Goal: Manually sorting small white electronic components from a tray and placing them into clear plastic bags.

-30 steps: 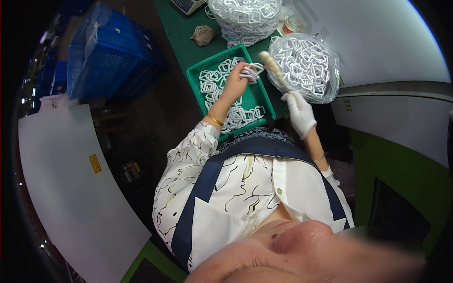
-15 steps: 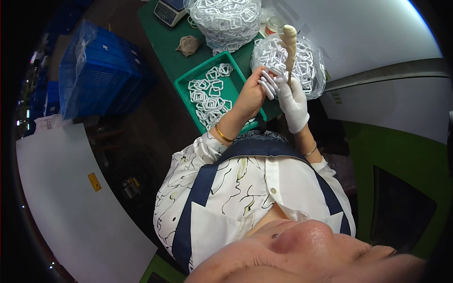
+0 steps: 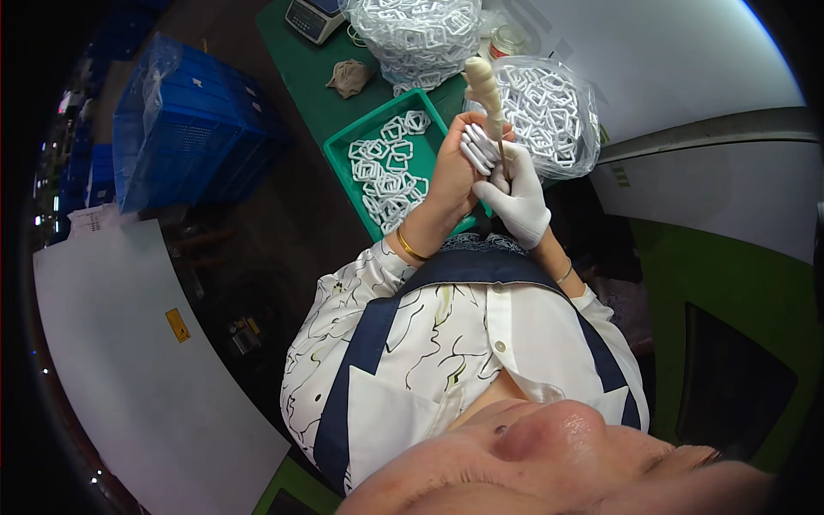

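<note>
My bare left hand point(image 3: 452, 176) is closed round a small stack of white plastic rings point(image 3: 478, 149), angular frames like those lying about. My right hand point(image 3: 520, 199), in a white glove, grips the thin metal shaft of a tool point(image 3: 485, 93) whose thick handle is wrapped in cream material. The handle points up and away from me, and the shaft runs down into the glove, right beside the stack. Its lower tip is hidden by my fingers. Under and left of my left hand, a green tray point(image 3: 343, 184) holds many loose white rings point(image 3: 390, 184).
Behind my hands are a clear bag of white rings point(image 3: 549, 116) and a larger one point(image 3: 421, 39). A glass jar point(image 3: 506, 41), a crumpled brown cloth point(image 3: 349, 78) and a scale point(image 3: 313, 19) share the green table point(image 3: 292, 73). Blue crates point(image 3: 193, 129) stand at left.
My right hand has moved left and slightly down, bringing the tool's handle to the left, over the stack. My left hand has turned a little and still holds the rings.
</note>
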The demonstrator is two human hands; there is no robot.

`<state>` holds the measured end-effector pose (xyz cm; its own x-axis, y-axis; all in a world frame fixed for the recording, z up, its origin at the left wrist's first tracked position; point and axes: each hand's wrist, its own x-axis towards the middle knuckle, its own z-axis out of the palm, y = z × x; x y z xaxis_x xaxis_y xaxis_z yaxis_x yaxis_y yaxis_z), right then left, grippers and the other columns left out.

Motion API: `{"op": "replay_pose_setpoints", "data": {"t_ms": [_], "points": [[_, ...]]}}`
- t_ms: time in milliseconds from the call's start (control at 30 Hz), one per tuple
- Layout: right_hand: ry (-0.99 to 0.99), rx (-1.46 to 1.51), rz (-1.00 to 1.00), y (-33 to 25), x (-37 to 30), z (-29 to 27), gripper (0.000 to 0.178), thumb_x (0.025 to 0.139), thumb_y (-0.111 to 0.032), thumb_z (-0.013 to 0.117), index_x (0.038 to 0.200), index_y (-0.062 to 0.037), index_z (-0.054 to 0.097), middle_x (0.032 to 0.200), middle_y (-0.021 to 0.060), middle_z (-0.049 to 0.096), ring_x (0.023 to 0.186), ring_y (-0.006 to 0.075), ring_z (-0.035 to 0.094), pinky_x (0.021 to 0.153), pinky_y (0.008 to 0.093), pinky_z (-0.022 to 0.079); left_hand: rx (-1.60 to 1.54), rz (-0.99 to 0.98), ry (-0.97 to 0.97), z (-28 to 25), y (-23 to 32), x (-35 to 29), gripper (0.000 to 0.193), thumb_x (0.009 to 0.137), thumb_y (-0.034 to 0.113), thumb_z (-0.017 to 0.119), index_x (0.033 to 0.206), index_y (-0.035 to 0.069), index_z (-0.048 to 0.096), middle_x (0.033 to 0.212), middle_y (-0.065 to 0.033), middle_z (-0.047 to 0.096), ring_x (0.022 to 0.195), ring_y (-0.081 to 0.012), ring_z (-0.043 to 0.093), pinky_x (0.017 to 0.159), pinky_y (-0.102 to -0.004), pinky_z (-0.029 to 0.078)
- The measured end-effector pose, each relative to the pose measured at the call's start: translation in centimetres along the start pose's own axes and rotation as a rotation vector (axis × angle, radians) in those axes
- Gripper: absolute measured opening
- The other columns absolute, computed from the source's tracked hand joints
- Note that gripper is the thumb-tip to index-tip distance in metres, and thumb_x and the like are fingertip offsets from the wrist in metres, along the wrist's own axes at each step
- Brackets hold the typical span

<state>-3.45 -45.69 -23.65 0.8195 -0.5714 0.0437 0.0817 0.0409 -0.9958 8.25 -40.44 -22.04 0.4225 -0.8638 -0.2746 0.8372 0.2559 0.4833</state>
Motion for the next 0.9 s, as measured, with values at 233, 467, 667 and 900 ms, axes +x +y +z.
{"op": "replay_pose_setpoints", "data": {"t_ms": [233,467,667,900], "points": [[0.199,-0.117,0.038,-0.3,0.7,-1.4,0.017,0.095,-0.008,0.061,0.111,-0.0008,0.06,0.093,-0.0024,0.059,0.075,0.0013,0.048,0.065,0.0183,0.04,0.462,0.162,-0.166,-2.9,-1.4,1.1,0.024,0.097,0.003,0.052,0.121,0.008,0.05,0.122,-0.0137,0.059,0.11,-0.0198,0.06,0.097,-0.0344,0.051],[0.092,-0.528,0.195,-1.3,0.4,-1.4,0.025,0.093,-0.018,0.067,0.108,-0.0006,0.058,0.084,0.0016,0.061,0.069,0.0048,0.051,0.062,0.0228,0.043,1.783,0.853,-0.359,-2.7,0.8,1.4,0.033,0.076,-0.007,0.059,0.104,0.007,0.067,0.097,-0.0122,0.065,0.096,-0.0301,0.064,0.079,-0.0363,0.051],[0.17,-0.599,0.057,0.8,-1.1,-1.3,0.022,0.102,-0.027,0.048,0.112,-0.0069,0.051,0.089,0.0191,0.068,0.085,0.0387,0.068,0.072,0.0443,0.051,0.618,0.271,-0.108,-3.5,0.6,2.7,0.029,0.093,-0.001,0.049,0.12,0.006,0.054,0.095,-0.0078,0.063,0.084,-0.0163,0.062,0.07,-0.0301,0.052],[0.312,-0.329,0.033,-0.2,-0.6,-1.0,0.017,0.101,-0.015,0.053,0.109,-0.0017,0.058,0.082,0.001,0.057,0.072,0.0068,0.05,0.069,0.0233,0.044,-0.214,-0.24,-0.325,-3.9,0.5,2.6,0.034,0.1,0.019,0.051,0.128,0.0,0.051,0.108,-0.0092,0.063,0.095,-0.02,0.063,0.091,-0.0355,0.052]]}}
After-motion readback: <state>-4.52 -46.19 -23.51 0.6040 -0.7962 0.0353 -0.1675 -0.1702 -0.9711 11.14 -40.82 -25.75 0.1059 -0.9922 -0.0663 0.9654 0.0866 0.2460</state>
